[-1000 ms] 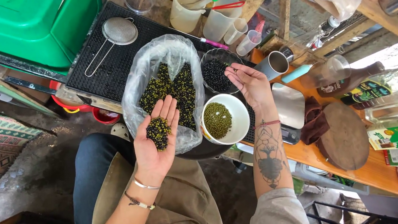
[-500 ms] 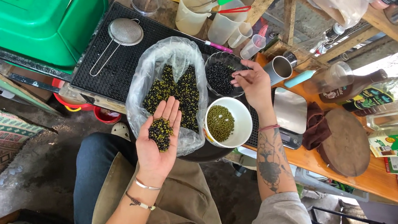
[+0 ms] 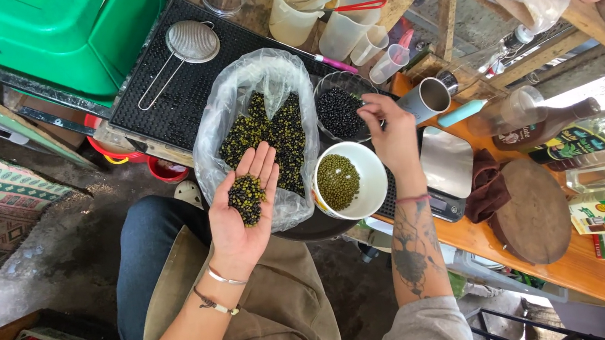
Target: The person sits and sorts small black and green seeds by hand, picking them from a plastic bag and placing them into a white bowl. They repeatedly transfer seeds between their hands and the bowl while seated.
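Observation:
My left hand [image 3: 242, 214] lies palm up with a small heap of mixed green and black beans [image 3: 247, 198] cupped in it, over the edge of a clear plastic bag [image 3: 255, 95] full of the same mix. My right hand [image 3: 390, 132] hovers with pinched fingertips over a dark bowl of black beans [image 3: 339, 112]. Just below that hand stands a white bowl [image 3: 371, 192] holding green beans [image 3: 338, 182]. Whether a bean sits between the fingertips is too small to see.
A black ridged mat [image 3: 178, 93] carries a metal strainer [image 3: 191, 44]. Plastic measuring cups [image 3: 294, 9] and a metal cup [image 3: 428, 97] stand behind. A scale [image 3: 446, 164], brown cloth [image 3: 485, 186], round wooden lid [image 3: 534, 211], bottles and cartons sit on the orange counter [image 3: 561, 269]. Green crate [image 3: 62, 30] at upper left.
My right hand has moved from above the white bowl up to the dark bowl of black beans. My left hand stays put with its beans.

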